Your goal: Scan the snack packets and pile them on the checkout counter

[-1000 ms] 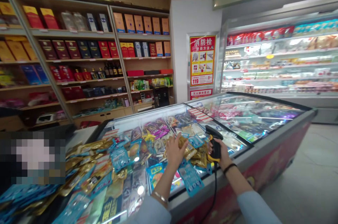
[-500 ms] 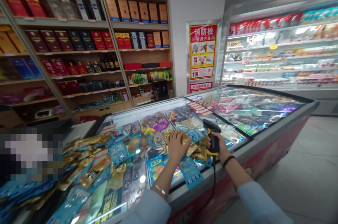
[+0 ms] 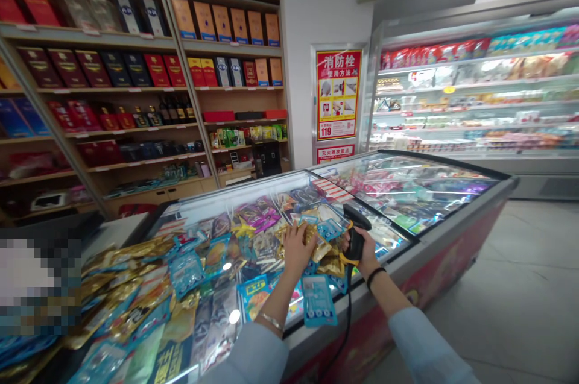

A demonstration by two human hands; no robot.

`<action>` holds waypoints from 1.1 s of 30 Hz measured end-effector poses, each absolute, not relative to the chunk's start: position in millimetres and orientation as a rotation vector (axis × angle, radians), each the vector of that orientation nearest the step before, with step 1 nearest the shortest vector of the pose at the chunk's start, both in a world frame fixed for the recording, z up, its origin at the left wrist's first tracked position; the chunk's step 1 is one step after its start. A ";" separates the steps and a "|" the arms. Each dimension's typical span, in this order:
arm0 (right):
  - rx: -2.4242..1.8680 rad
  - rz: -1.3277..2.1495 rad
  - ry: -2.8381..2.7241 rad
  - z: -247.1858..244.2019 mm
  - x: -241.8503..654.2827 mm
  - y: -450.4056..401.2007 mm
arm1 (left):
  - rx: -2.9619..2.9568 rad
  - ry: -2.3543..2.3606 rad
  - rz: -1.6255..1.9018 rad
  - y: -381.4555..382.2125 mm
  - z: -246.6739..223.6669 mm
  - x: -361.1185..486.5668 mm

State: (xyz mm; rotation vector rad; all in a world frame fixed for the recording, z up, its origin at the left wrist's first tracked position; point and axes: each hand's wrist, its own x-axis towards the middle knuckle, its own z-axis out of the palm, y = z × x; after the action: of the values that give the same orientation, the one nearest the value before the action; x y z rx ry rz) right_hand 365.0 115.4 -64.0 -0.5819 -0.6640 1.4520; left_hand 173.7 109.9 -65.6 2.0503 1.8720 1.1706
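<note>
My right hand [image 3: 365, 249] is wrapped round a black and yellow barcode scanner [image 3: 355, 239], its cable hanging over the freezer's front edge. Spread fingers of my left hand [image 3: 298, 249] rest on gold packets [image 3: 322, 249] lying on the glass lid; whether they grip one cannot be made out. Just below the two hands lies a blue packet [image 3: 319, 301], flat near the front rim. A large heap of gold and blue packets [image 3: 149, 287] covers the left part of the glass.
The chest freezer [image 3: 456, 209] runs away to the right. Shelves with boxes and bottles [image 3: 131, 88] stand at the back left. A lit open fridge [image 3: 474, 100] is at the back right, with a red notice [image 3: 337, 96] on the wall between. A pixelated patch covers the left edge.
The view has shifted slightly, so most things sit further left. The blue packet near the front rim lies straighter. Both hands keep nearly the same place over the gold packets.
</note>
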 end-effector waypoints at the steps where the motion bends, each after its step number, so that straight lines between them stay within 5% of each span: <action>1: -0.577 1.454 -0.661 -63.9 365.0 114.8 | 2.047 1.876 1.186 109.9 -65.6 172.3; 17: -0.498 1.453 -0.646 -57.4 371.8 96.8 | 1.915 1.760 1.407 103.8 -46.2 153.8; 25: -0.383 1.466 -0.805 -13.4 344.8 60.7 | 1.554 1.841 1.844 68.6 27.8 23.9; 33: -0.151 1.630 -1.053 49.6 199.5 51.1 | 1.470 2.111 2.066 -25.1 79.8 -102.7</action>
State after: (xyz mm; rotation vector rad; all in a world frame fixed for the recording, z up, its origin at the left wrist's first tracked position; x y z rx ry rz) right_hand 199.5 51.1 49.6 -0.1505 -1.0530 1.6296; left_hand -102.7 -25.1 79.8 1.4700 2.1110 2.0664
